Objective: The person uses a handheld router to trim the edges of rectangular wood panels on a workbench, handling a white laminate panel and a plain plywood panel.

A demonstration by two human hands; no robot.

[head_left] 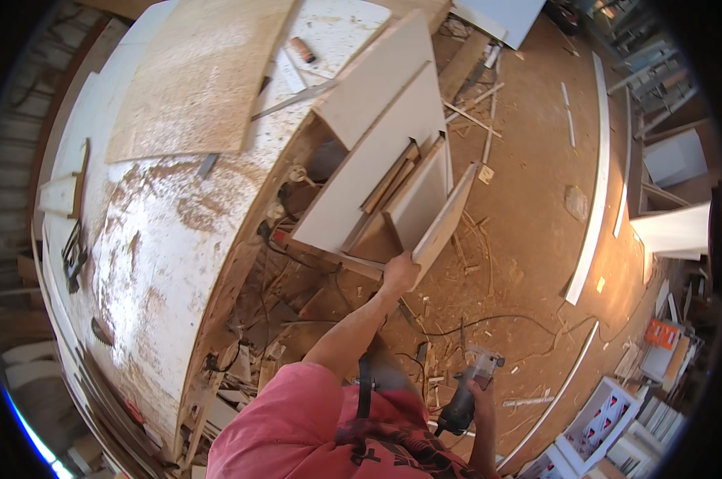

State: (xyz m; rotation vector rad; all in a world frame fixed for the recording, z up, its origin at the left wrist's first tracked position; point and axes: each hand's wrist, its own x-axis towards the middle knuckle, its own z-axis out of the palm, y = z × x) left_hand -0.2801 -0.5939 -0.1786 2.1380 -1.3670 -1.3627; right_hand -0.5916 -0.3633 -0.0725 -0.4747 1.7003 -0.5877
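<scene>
Left hand (398, 274) clamped on lower edge of white board (443, 223), outermost of panels (377, 160) leaning against sawdust-covered workbench (161, 231). Right hand (482, 397), well apart and lower, grips power tool (466, 391) at hip. Wood scraps (473, 112) on floor beyond.

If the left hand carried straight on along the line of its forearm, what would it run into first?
The left hand already touches the lower end of a pale board leaning by the workbench. Pushing on, it would probably meet that board first, then the white panels behind; depth is unclear.
</scene>
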